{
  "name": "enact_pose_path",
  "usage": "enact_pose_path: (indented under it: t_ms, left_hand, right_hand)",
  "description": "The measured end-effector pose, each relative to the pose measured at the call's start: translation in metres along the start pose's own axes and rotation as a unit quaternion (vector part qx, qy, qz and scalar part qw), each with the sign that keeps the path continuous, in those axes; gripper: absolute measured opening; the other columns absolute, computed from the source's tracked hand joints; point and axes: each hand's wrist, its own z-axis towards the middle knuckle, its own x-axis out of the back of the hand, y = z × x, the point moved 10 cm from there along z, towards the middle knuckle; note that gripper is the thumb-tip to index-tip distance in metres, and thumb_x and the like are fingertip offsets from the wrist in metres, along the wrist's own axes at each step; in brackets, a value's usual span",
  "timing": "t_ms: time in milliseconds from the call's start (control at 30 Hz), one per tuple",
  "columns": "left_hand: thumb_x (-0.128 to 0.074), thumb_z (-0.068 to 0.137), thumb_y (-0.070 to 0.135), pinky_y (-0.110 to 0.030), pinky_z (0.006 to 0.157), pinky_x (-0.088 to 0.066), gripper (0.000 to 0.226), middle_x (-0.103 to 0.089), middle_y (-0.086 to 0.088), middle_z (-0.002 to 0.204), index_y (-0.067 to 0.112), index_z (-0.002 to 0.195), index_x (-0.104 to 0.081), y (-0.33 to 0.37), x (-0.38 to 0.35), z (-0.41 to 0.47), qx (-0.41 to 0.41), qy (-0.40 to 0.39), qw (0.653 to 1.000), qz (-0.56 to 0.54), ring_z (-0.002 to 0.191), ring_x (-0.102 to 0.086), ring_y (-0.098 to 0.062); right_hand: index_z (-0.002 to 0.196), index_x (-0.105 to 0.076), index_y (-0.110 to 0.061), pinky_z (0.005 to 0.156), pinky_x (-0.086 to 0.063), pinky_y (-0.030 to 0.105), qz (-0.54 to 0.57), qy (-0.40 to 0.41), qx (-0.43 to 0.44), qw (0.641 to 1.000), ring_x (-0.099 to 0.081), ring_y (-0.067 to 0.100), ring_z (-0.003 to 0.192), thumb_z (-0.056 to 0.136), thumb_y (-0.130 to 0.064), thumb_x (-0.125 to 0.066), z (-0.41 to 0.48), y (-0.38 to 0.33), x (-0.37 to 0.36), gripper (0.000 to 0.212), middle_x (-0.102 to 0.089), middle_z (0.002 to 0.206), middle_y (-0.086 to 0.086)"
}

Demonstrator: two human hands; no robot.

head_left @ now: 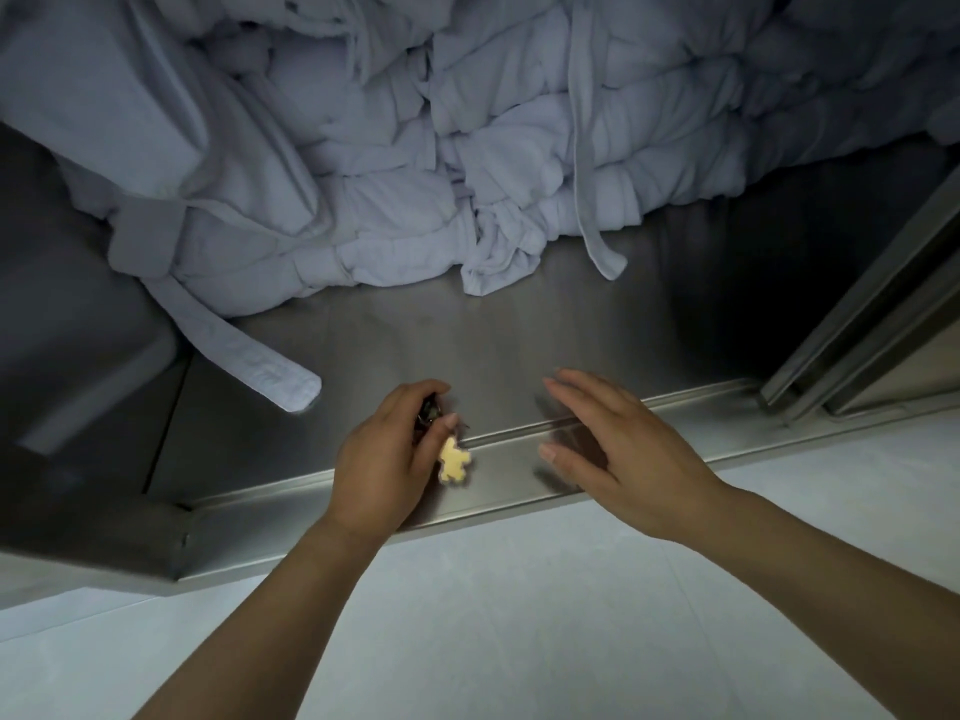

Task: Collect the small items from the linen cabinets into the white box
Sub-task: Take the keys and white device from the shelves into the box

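My left hand [387,459] is closed around a small dark item with a pale yellow figure-shaped charm [455,460] that dangles below my thumb, just above the front lip of the steel cabinet shelf [519,345]. My right hand [618,449] hovers over the same lip to the right, fingers spread, holding nothing. The white box is not in view.
Stacked white folded robes [395,148] fill the back of the shelf, with loose belts [249,356] trailing forward on the left and middle. A sliding door track and door frame [857,330] stand at the right. Pale floor [519,615] lies below the cabinet.
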Motion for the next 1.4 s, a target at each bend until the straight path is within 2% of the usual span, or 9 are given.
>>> enact_pose_path:
  t_ms: [67, 233, 467, 633, 767, 933, 1133, 1233, 1400]
  left_hand:
    - [-0.049, 0.084, 0.04, -0.019, 0.066, -0.038, 0.03, -0.056, 0.018, 0.1, 0.03, 0.112, -0.055, 0.006, 0.01, -0.007, 0.019, 0.0, 0.999, -0.034, 0.084, -0.054, -0.004]
    - [-0.052, 0.09, 0.037, -0.025, 0.07, -0.047, 0.026, -0.057, 0.015, 0.101, 0.029, 0.115, -0.055, 0.063, 0.062, -0.03, 0.049, -0.057, 0.995, -0.067, 0.085, -0.056, -0.005]
    - [-0.051, 0.091, 0.034, -0.014, 0.062, -0.04, 0.028, -0.055, 0.014, 0.104, 0.028, 0.118, -0.054, 0.204, 0.197, -0.054, 0.069, -0.159, 0.984, -0.033, 0.08, -0.056, -0.008]
    - [-0.052, 0.091, 0.034, -0.031, 0.071, -0.049, 0.029, -0.059, 0.006, 0.106, 0.024, 0.118, -0.054, 0.336, 0.315, -0.059, 0.065, -0.197, 0.976, -0.064, 0.088, -0.058, -0.014]
    - [-0.054, 0.09, 0.033, -0.028, 0.069, -0.044, 0.029, -0.056, 0.009, 0.105, 0.025, 0.117, -0.055, 0.434, 0.393, -0.061, 0.028, -0.222, 0.972, -0.063, 0.082, -0.054, -0.01]
    - [-0.054, 0.09, 0.033, -0.023, 0.065, -0.037, 0.03, -0.054, 0.009, 0.106, 0.025, 0.119, -0.055, 0.505, 0.451, -0.052, -0.01, -0.227, 0.971, -0.079, 0.081, -0.052, -0.009]
    - [-0.053, 0.09, 0.035, -0.029, 0.069, -0.042, 0.029, -0.055, 0.008, 0.107, 0.028, 0.118, -0.054, 0.549, 0.482, -0.042, -0.1, -0.257, 0.953, -0.126, 0.082, -0.056, -0.011]
    - [-0.053, 0.09, 0.036, -0.029, 0.065, -0.041, 0.026, -0.058, 0.008, 0.104, 0.03, 0.115, -0.054, 0.564, 0.493, -0.047, -0.171, -0.273, 0.937, -0.135, 0.075, -0.055, -0.006]
    - [-0.055, 0.089, 0.035, -0.031, 0.069, -0.042, 0.027, -0.055, 0.008, 0.105, 0.028, 0.115, -0.055, 0.6, 0.501, -0.066, -0.275, -0.303, 0.9, -0.148, 0.081, -0.054, -0.015]
  right_hand:
    - [0.145, -0.019, -0.032, 0.104, -0.016, 0.018, -0.008, -0.018, 0.005, 1.0, -0.017, 0.008, 0.14, 0.091, -0.056, -0.035, -0.008, -0.007, 0.009, 0.061, -0.017, 0.154, -0.013]
    - [0.145, -0.02, -0.029, 0.105, -0.011, 0.018, 0.018, -0.052, -0.054, 0.997, -0.014, 0.01, 0.141, 0.09, -0.054, -0.037, -0.051, -0.038, 0.067, 0.063, -0.018, 0.155, -0.009]
    - [0.147, -0.014, -0.026, 0.111, -0.019, 0.028, 0.016, -0.128, -0.135, 0.982, -0.013, 0.015, 0.143, 0.088, -0.061, -0.03, -0.151, -0.127, 0.22, 0.07, -0.013, 0.157, -0.004]
    - [0.147, -0.016, -0.024, 0.112, -0.023, 0.031, 0.032, -0.119, -0.192, 0.974, -0.016, 0.016, 0.142, 0.091, -0.056, -0.034, -0.222, -0.206, 0.372, 0.067, -0.017, 0.156, -0.002]
    - [0.146, -0.019, -0.022, 0.112, -0.023, 0.033, 0.048, -0.094, -0.213, 0.971, -0.017, 0.019, 0.141, 0.092, -0.053, -0.037, -0.269, -0.267, 0.477, 0.066, -0.019, 0.155, 0.0]
    - [0.146, -0.02, -0.026, 0.109, -0.027, 0.035, 0.043, -0.052, -0.243, 0.968, -0.018, 0.02, 0.14, 0.091, -0.055, -0.038, -0.314, -0.305, 0.557, 0.065, -0.02, 0.155, 0.0]
    - [0.144, -0.027, -0.026, 0.106, -0.033, 0.039, 0.022, 0.057, -0.314, 0.947, -0.023, 0.023, 0.139, 0.088, -0.057, -0.042, -0.347, -0.328, 0.606, 0.065, -0.026, 0.152, 0.003]
    - [0.142, -0.03, -0.025, 0.107, -0.035, 0.039, 0.021, 0.121, -0.365, 0.923, -0.027, 0.023, 0.137, 0.088, -0.055, -0.045, -0.37, -0.348, 0.617, 0.064, -0.03, 0.15, 0.004]
    - [0.141, -0.031, -0.022, 0.108, -0.033, 0.041, 0.006, 0.18, -0.448, 0.876, -0.026, 0.021, 0.137, 0.089, -0.053, -0.046, -0.421, -0.39, 0.622, 0.063, -0.03, 0.15, 0.002]
